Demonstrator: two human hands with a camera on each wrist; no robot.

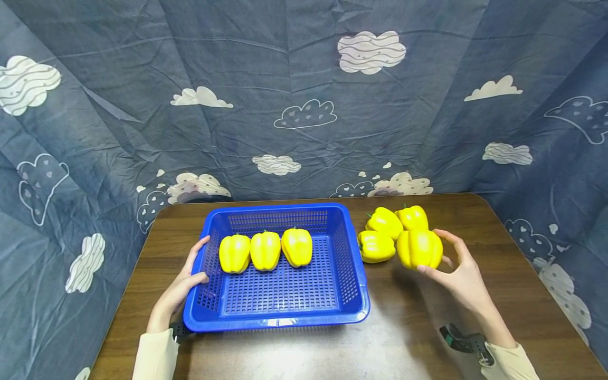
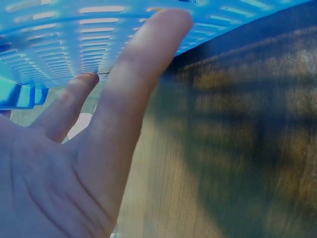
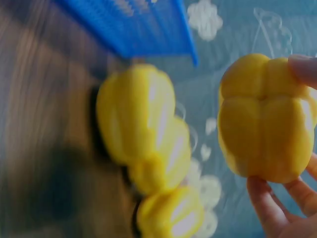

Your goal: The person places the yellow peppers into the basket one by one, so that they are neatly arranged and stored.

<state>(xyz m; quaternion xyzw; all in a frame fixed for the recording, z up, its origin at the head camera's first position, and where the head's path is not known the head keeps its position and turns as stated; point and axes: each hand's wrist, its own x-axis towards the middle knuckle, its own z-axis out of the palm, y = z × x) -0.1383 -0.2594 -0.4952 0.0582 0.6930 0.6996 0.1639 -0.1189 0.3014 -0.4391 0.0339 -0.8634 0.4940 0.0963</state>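
Observation:
My right hand (image 1: 463, 274) holds a yellow bell pepper (image 1: 420, 249) between thumb and fingers at the right of the table. In the right wrist view the pepper's lobed end (image 3: 265, 119) faces the camera. Close by lie more yellow peppers, one on its side (image 1: 377, 247) and two behind it (image 1: 385, 222) (image 1: 412, 217). My left hand (image 1: 179, 285) rests against the left side of a blue plastic basket (image 1: 273, 321), thumb and finger spread along its rim. In the left wrist view these look nearly straight against the slotted wall (image 2: 94, 37). Inside the basket, three yellow peppers (image 1: 265, 251) stand in a row toward the back.
Brown wooden table (image 1: 389, 338) carries everything, with bare wood in front of the basket and to the right. Behind and along both sides hangs a dark blue cloth (image 1: 304, 68) with white clouds. Dark straps (image 1: 467, 345) circle the wrists.

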